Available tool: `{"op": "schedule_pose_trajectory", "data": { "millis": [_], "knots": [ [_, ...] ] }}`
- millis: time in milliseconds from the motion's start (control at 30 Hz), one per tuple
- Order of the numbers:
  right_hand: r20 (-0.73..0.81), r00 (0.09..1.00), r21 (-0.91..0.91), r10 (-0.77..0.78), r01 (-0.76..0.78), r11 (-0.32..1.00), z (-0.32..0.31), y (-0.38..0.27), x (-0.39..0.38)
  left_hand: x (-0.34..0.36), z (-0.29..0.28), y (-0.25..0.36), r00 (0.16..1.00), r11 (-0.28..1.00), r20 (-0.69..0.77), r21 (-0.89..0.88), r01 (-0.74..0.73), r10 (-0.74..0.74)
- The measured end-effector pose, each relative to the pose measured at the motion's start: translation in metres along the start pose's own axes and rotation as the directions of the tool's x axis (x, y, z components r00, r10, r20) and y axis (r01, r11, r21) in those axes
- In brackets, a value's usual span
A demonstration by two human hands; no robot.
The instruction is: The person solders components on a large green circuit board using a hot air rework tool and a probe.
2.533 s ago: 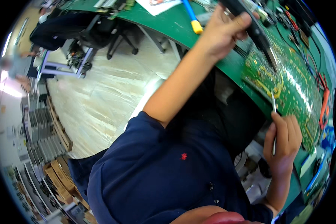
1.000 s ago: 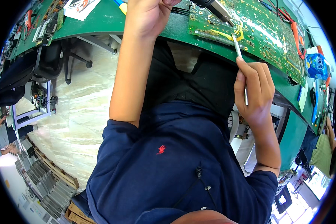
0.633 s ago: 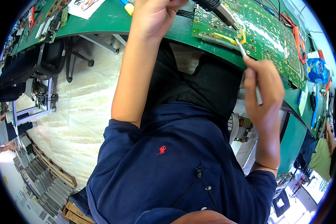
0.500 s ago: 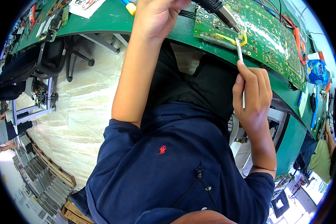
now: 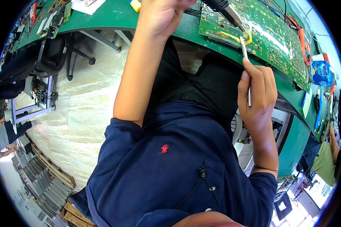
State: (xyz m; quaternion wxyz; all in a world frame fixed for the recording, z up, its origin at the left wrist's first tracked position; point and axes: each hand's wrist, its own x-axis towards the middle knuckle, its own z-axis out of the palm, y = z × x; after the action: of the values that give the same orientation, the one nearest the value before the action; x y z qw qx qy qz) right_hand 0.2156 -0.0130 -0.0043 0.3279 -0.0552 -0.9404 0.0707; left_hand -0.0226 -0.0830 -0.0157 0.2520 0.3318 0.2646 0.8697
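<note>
A thin, bendy solder wire (image 5: 246, 60) is pinched low in the right hand (image 5: 257, 96); the soldering iron (image 5: 226, 8) is gripped by the left hand (image 5: 161, 13), best kept back on its handle.

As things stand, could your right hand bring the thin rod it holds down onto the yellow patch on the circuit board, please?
Probably yes. The right hand grips the rod, whose tip is already at the yellow patch on the circuit board. Only the black tool crowds that spot.

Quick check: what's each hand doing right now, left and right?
Left hand: closed, apparently around the soldering iron over the green circuit board; the grip itself is cut off.
Right hand: closed on a thin metal rod.
</note>
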Motion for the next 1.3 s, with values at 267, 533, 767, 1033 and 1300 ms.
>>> {"op": "schedule_pose_trajectory", "data": {
  "millis": [267, 533, 767, 1033, 1300],
  "knots": [
    [0.109, 0.975, 0.21, 0.195, -0.214, 0.954, -0.025, 0.005, 0.025, 0.005, -0.016, -0.007, 0.996, 0.999, 0.08, 0.0, -0.041, 0.041],
    [0.015, 0.994, 0.017, 0.105, -0.106, 0.994, 0.004, -0.005, -0.003, -0.004, 0.001, -0.004, 0.999, 1.0, -0.052, -0.01, 0.002, -0.003],
    [0.115, 0.952, 0.214, 0.283, -0.302, 0.929, -0.029, -0.002, 0.02, 0.001, -0.021, -0.009, 1.0, 0.999, 0.018, -0.045, -0.009, 0.009],
    [0.048, 0.996, 0.015, 0.073, -0.073, 0.997, -0.006, -0.003, 0.003, -0.001, -0.02, -0.007, 0.994, 0.998, 0.098, -0.037, 0.041, -0.037],
    [0.029, 0.989, 0.068, 0.147, -0.149, 0.987, -0.007, -0.001, -0.001, -0.004, -0.022, -0.013, 0.998, 0.999, 0.058, -0.039, -0.004, 0.006]
  ]
}}
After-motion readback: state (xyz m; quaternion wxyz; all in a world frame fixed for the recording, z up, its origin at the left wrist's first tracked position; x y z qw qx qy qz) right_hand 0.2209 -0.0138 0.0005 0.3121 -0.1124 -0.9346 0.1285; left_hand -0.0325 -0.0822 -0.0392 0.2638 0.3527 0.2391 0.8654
